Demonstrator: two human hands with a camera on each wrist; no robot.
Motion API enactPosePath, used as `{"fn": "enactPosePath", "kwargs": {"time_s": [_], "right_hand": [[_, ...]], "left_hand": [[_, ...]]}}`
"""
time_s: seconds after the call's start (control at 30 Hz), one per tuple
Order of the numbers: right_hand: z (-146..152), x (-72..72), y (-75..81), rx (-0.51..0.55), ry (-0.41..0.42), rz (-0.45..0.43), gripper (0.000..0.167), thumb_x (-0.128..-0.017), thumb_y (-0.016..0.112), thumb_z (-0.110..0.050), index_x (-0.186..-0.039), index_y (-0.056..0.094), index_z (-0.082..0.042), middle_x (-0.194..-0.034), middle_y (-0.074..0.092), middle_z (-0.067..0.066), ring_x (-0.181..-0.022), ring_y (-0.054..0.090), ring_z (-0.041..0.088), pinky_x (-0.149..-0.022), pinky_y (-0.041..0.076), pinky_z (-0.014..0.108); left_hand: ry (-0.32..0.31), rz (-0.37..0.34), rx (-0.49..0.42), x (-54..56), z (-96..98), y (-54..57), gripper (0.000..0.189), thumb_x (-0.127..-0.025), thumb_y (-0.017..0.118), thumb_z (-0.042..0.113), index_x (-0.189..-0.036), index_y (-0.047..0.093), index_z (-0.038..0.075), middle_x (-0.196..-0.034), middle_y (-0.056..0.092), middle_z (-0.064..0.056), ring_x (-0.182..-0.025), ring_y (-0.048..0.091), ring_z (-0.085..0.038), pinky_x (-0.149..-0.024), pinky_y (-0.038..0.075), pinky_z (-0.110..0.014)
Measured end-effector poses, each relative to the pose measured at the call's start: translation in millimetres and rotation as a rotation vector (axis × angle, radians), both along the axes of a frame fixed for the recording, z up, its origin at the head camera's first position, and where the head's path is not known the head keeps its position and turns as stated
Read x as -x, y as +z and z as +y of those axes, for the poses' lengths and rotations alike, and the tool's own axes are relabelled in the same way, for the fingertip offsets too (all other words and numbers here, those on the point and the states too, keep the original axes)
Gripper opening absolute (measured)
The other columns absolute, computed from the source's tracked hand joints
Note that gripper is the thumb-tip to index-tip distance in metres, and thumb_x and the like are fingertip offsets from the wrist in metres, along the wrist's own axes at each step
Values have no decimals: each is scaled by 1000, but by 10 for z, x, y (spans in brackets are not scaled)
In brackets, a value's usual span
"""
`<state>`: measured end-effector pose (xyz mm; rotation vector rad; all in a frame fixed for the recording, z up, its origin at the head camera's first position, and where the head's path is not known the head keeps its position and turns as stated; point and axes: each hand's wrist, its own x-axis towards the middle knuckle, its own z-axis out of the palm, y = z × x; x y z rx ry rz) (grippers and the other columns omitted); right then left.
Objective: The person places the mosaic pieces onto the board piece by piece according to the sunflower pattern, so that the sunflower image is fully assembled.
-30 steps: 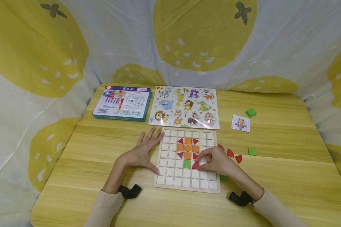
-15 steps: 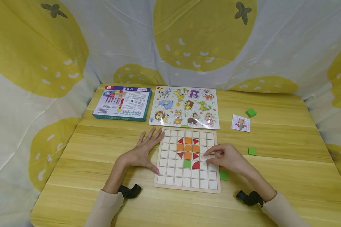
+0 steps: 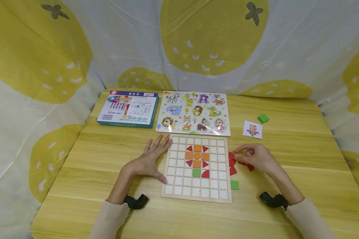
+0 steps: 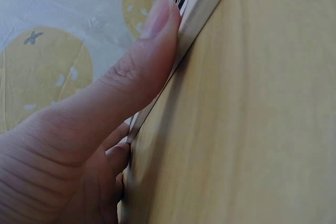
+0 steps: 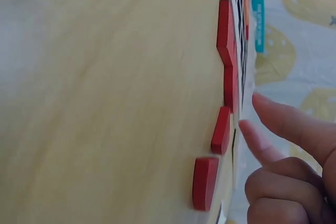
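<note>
While beige sleeves (image 3: pixel 109 212) and black wrist cameras (image 3: pixel 136 201) sat nearest, a flat green square (image 3: pixel 234 185) lay on the yellow wood-grain table (image 3: pixel 179 219), by the pale wooden gridded board's (image 3: pixel 186 190) lower right edge. The left hand (image 3: pixel 148 162) was spread wide at that board's left edge, thumb and fingertips touching it, holding no piece.

Change: the right hand (image 3: pixel 258 159) had left the grid and gone over the loose red flat pieces (image 3: pixel 233 171), apparently quarter circles, off the right edge. Thumb and index narrow, nothing between them. Left behind on the board: one red quarter-circle piece (image 3: pixel 205 174), just right of a green square tile (image 3: pixel 196 173). So that cell was filled; its mirror cell left of green was bare, and the figure looked part-built.

Further up the grid: orange square tiles (image 3: pixel 197 148) around an orange round tile (image 3: pixel 196 155), red triangles (image 3: pixel 189 163) at the corners.

Beyond: small white printed card (image 3: pixel 253 129), green square block (image 3: pixel 263 118), animal picture puzzle (image 3: pixel 192 113), blue-and-teal cardboard box (image 3: pixel 128 108), then yellow-fruit curtain (image 3: pixel 215 33).
</note>
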<state>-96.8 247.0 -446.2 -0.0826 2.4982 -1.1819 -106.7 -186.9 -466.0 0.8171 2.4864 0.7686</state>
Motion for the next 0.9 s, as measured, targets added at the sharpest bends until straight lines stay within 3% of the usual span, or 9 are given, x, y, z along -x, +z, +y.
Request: {"fn": "enactPosePath", "kwargs": {"time_s": [0.27, 0.9], "right_hand": [[-20, 117, -76, 9, -14, -71, 28, -90, 82, -24, -108, 75, -3, -57, 35, -4, -51, 32, 11, -47, 27, 24], [-32, 120, -86, 26, 51, 11, 30, -87, 83, -13, -112, 73, 0, -59, 28, -4, -50, 28, 10, -46, 24, 25]], "left_hand": [[-4, 3, 10, -6, 3, -2, 145, -62, 97, 53, -168, 6, 14, -176, -8, -5, -162, -18, -34, -128, -15, -61], [-3, 3, 11, -9, 0, 7, 145, -62, 97, 53, -168, 6, 14, -176, -7, -6, -162, -17, -35, -128, -15, -61]]}}
